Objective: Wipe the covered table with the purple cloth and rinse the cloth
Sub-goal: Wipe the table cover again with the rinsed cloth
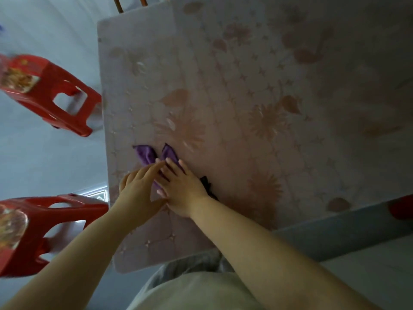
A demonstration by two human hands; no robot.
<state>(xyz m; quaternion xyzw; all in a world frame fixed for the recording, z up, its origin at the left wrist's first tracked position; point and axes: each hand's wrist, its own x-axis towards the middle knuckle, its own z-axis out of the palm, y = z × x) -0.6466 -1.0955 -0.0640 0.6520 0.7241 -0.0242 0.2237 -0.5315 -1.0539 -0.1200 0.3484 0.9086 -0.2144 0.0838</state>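
- purple cloth [150, 155]: in the head view it lies flat on the covered table [257, 90], lower middle of the frame, near the table's left edge and closer to the near side than the far one.
- only parts of the cloth show: two pointed purple flaps stick out beyond the fingertips, and a darker crumpled bit peeks out to the right of the right wrist. the rest is hidden under the hands.
- the left hand [138, 189] is spread flat, fingers extended, palm pressing down on the cloth rather than gripping it.
- the right hand [183, 186] is likewise flat and open on the cloth, just beside the left, the fingers of the two touching or overlapping near the middle.
- the table cover is pale pink with a flower and leaf print and a faint sheen; no crumbs or spills can be made out, though the picture is soft.
- two red plastic stools [55, 95] stand on the floor at the left of the frame, apart from the table top.
- judgement: the step in hand is the wiping itself, and most of the table, towards the upper right, looks yet to be covered; rinsing has not come.
- to do it well: keep both palms flat with even pressure so the cloth does not bunch, work in overlapping strokes from the left edge across, and tuck the loose flaps under so they do not drag.
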